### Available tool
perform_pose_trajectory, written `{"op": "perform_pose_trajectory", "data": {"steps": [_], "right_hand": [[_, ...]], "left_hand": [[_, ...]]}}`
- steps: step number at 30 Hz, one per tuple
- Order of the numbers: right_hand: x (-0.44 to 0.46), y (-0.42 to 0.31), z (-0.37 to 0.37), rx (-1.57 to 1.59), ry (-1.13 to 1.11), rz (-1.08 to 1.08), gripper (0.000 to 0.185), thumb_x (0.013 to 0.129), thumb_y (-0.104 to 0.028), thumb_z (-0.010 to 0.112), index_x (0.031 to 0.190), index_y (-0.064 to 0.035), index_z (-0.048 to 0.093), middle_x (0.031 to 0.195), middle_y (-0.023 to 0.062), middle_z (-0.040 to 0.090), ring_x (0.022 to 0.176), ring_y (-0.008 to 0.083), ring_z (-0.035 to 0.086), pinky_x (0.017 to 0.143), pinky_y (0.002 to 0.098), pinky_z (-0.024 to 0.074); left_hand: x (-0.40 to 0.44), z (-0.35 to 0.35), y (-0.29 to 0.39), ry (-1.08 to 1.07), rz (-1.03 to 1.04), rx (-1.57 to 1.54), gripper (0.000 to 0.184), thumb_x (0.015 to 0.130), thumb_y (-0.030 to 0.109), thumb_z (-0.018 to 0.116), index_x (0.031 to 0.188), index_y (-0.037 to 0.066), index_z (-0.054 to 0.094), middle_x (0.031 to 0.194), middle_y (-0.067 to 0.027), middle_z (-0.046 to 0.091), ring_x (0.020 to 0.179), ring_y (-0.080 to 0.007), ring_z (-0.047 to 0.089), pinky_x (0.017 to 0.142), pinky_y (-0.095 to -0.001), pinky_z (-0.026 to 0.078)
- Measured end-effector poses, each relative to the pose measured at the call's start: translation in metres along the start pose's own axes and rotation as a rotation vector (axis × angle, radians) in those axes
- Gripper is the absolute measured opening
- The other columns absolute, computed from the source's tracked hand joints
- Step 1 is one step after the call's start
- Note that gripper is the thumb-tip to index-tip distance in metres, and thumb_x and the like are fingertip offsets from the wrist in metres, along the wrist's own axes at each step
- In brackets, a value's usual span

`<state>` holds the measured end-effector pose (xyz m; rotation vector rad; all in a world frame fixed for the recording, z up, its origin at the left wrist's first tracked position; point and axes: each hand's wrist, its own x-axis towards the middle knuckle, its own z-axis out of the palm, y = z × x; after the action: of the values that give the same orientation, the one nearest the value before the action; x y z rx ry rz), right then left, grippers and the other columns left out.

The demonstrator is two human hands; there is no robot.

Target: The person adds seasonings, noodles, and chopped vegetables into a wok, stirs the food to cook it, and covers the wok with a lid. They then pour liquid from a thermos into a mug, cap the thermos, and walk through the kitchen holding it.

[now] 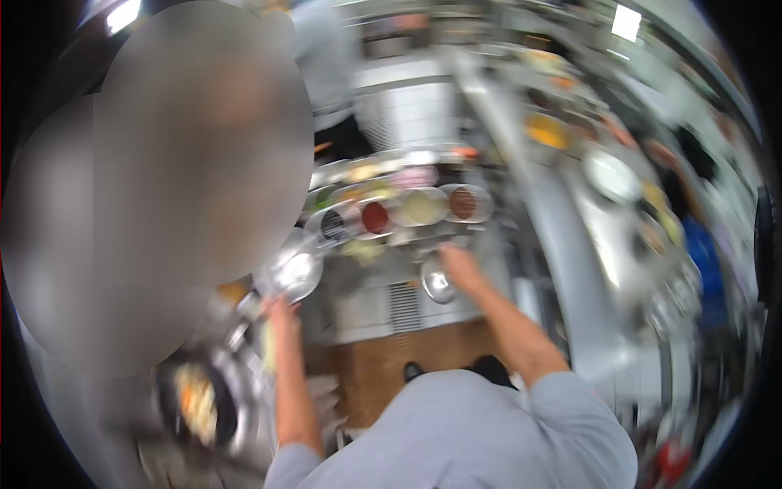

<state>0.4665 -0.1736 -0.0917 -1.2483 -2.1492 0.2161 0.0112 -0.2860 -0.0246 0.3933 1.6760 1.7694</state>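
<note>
Motion blur softens the whole view. My left hand is at the near rim of a shiny metal bowl, with its fingers apparently closed on that rim. Ahead and to the right, my right hand grips a smaller shiny round metal bowl by its edge, over the floor. Its exact finger positions are smeared. Beyond both hands stand several metal containers, among them one with dark red contents, one with pale contents and one with brown contents.
A dark pan with mixed food sits at the lower left. Along the right runs a long steel counter bearing a white plate and a container of yellow-orange food. Another person stands at the back; a grey blur covers the left.
</note>
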Motion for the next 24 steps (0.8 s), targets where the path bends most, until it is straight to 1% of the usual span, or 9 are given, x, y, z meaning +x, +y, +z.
{"op": "perform_pose_trajectory", "data": {"steps": [1,3,6,10,14,16,19,21,24], "right_hand": [[-0.010,0.007,-0.029,-0.054,-0.100,0.208,0.018,0.095,-0.009,0.048,0.106,0.0023,0.056,0.101,0.0288,0.065,0.091,0.0427,0.065,0.078,0.0491,0.0539],[-0.044,0.044,-0.065,0.159,-0.116,0.786,0.020,0.089,-0.009,0.056,0.108,-0.0017,0.055,0.094,0.0223,0.063,0.080,0.0352,0.067,0.061,0.0463,0.0568],[-0.099,0.074,-0.170,1.158,0.243,1.030,0.024,0.086,-0.008,0.060,0.108,-0.0058,0.052,0.100,0.0102,0.059,0.083,0.0252,0.066,0.064,0.0444,0.0598],[-0.184,0.158,-0.296,1.591,0.931,0.778,0.024,0.083,-0.006,0.062,0.106,-0.0085,0.055,0.104,0.0067,0.060,0.097,0.0210,0.064,0.075,0.0468,0.0599],[-0.298,0.279,-0.403,1.333,1.488,0.731,0.005,0.086,-0.005,0.059,0.087,-0.0033,0.054,0.077,0.0103,0.060,0.067,0.0241,0.065,0.074,0.0487,0.0618],[-0.337,0.313,-0.456,1.061,1.749,0.843,0.024,0.085,-0.001,0.057,0.104,0.0022,0.043,0.085,0.0155,0.055,0.072,0.0304,0.065,0.069,0.0501,0.0631],[-0.380,0.356,-0.497,0.815,1.930,0.952,0.031,0.087,0.000,0.055,0.112,0.0034,0.038,0.094,0.0175,0.055,0.077,0.0337,0.066,0.070,0.0515,0.0633],[-0.401,0.384,-0.498,0.841,2.142,0.851,0.032,0.090,-0.006,0.057,0.116,0.0009,0.039,0.102,0.0169,0.054,0.081,0.0334,0.066,0.071,0.0501,0.0628],[-0.379,0.336,-0.465,0.967,2.070,0.609,0.032,0.093,-0.012,0.061,0.119,-0.0039,0.043,0.105,0.0128,0.055,0.085,0.0306,0.066,0.070,0.0437,0.0616]], "left_hand": [[0.026,0.000,-0.040,-0.038,-0.148,-0.298,0.015,0.091,0.011,0.059,0.105,0.008,0.055,0.093,-0.0075,0.060,0.073,-0.0165,0.059,0.055,-0.0277,0.051],[-0.001,0.053,-0.042,-0.208,-0.171,-0.255,0.007,0.090,0.004,0.057,0.088,0.009,0.052,0.073,0.0009,0.049,0.055,-0.0079,0.045,0.045,-0.0210,0.038],[-0.045,0.122,-0.058,-0.376,-0.207,-0.301,0.013,0.089,0.003,0.062,0.087,0.012,0.053,0.074,0.0030,0.054,0.055,-0.0059,0.047,0.045,-0.0180,0.037],[-0.113,0.216,-0.061,-0.633,-0.349,-0.259,0.016,0.091,0.006,0.062,0.092,0.015,0.049,0.081,0.0032,0.056,0.058,-0.0056,0.049,0.046,-0.0193,0.038],[-0.224,0.325,-0.037,-1.046,-0.417,-0.046,0.022,0.087,0.009,0.065,0.105,0.013,0.053,0.094,0.0018,0.061,0.083,-0.0112,0.060,0.069,-0.0313,0.051],[-0.283,0.375,-0.039,-1.181,-0.429,-0.065,0.033,0.085,0.009,0.063,0.117,0.009,0.054,0.112,-0.0072,0.062,0.104,-0.0240,0.063,0.088,-0.0409,0.054],[-0.361,0.434,-0.051,-1.297,-0.419,0.081,0.025,0.086,0.006,0.060,0.111,0.003,0.055,0.108,-0.0114,0.062,0.102,-0.0250,0.064,0.084,-0.0420,0.056],[-0.400,0.466,-0.067,-1.375,-0.409,0.187,0.023,0.087,0.006,0.059,0.109,0.003,0.054,0.106,-0.0111,0.062,0.099,-0.0238,0.064,0.078,-0.0401,0.057],[-0.479,0.510,-0.075,-1.485,-0.400,0.312,0.023,0.088,0.008,0.059,0.110,0.003,0.054,0.103,-0.0107,0.062,0.091,-0.0214,0.065,0.067,-0.0360,0.058]]}}
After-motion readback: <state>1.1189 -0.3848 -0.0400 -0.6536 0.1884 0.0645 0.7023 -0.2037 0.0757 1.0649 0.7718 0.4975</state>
